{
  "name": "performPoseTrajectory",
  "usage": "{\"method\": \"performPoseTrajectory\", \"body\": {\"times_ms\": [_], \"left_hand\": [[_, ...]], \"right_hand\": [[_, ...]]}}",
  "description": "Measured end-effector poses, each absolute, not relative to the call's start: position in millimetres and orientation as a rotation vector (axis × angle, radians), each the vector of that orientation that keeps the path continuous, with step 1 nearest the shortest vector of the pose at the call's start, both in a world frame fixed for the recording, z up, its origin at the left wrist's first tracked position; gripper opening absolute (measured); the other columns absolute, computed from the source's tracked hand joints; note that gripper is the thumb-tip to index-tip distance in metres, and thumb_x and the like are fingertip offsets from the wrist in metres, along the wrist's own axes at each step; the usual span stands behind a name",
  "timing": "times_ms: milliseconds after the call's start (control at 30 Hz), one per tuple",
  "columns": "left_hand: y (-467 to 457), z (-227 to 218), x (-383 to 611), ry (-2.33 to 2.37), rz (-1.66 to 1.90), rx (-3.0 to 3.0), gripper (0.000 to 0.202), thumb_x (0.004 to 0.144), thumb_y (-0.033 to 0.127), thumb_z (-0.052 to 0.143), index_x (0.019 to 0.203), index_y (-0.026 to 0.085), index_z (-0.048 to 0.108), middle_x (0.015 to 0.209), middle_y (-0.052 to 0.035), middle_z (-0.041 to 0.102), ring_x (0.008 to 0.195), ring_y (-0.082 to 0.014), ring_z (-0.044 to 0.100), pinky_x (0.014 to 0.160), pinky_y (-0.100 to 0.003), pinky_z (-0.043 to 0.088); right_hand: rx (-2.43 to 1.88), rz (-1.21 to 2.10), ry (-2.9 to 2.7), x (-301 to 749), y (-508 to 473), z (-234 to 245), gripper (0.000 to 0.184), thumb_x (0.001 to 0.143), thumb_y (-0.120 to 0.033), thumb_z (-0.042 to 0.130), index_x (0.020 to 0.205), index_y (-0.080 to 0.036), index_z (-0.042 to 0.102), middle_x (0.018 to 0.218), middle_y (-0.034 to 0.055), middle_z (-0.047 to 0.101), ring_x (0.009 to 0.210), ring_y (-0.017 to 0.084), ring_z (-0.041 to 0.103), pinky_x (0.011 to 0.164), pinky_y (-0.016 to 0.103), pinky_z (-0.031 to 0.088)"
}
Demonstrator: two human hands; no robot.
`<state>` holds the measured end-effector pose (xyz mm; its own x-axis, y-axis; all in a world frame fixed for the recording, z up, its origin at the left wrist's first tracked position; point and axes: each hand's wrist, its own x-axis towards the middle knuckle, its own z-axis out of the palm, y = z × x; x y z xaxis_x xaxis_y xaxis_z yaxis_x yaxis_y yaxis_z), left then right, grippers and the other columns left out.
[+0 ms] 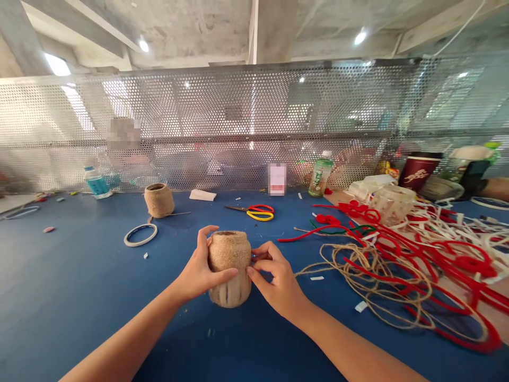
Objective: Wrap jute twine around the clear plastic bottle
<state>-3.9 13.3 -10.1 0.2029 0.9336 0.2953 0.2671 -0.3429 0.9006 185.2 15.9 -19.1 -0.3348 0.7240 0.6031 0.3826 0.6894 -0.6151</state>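
Quick pic from my bench: the twine-wrapped jar (229, 268) sits front and center, in the near middle of the blue table (75, 297), held up between both hands. Top half or so is done, w/ tight rows of tan twine up to the open rim. Bottom part isn't covered, just pale ribs w/ dark gaps between, so approx a third or more is left bare. Jar's upright, long axis pretty much vertical, mouth pointing up, and it looks off the table but can't tell for sure.

Left hand (195, 265) is curled around the left side, thumb up near the rim, fingers closed on the wrapped part. Right hand (278, 278) grips the right side, fingers (258, 253) bent and pinching about where the twine stops.

To the right there's a loose pile of twine (369, 281) tangled w/ red pipe cleaners (417, 254). Far left is another wrapped jar (159, 200) w/ a white ring (140, 234) just near of it. Far middle: scissors (254, 211) w/ red and yellow handles. Far right: clear plastic jar (392, 204).
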Motion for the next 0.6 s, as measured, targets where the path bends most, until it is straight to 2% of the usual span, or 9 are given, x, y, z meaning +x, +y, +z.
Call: {"method": "performPoseTrajectory", "body": {"times_ms": [133,367,600], "left_hand": [[10.5,-10.0,0.6,1.228,1.212,1.74,0.085,0.054,0.031,0.075,0.119,0.024,0.02,0.099,-0.0039,0.052,0.091,-0.0212,0.055,0.084,-0.038,0.043],[8.7,-8.2,1.4,1.216,1.238,1.735,0.082,0.057,0.034,0.074,0.118,0.024,0.021,0.102,-0.0057,0.051,0.095,-0.0224,0.054,0.085,-0.04,0.044],[5.1,-12.0,5.4,1.072,1.32,1.801,0.084,0.057,0.028,0.073,0.12,0.025,0.017,0.108,-0.0076,0.052,0.099,-0.023,0.055,0.089,-0.044,0.042]], "right_hand": [[-0.879,0.495,-1.95,185.6,15.2,-18.8,0.024,0.078,-0.019,0.055,0.056,-0.014,0.06,0.088,0.0079,0.051,0.086,0.016,0.056,0.077,0.031,0.049],[-0.905,0.528,-1.963,188.5,16.2,-12.6,0.022,0.077,-0.02,0.057,0.056,-0.014,0.057,0.088,0.007,0.052,0.083,0.016,0.057,0.076,0.031,0.048],[-0.845,0.611,-1.955,192.9,22.0,-13.8,0.024,0.077,-0.029,0.058,0.058,-0.016,0.052,0.087,0.0048,0.048,0.084,0.016,0.053,0.079,0.032,0.046]]}}
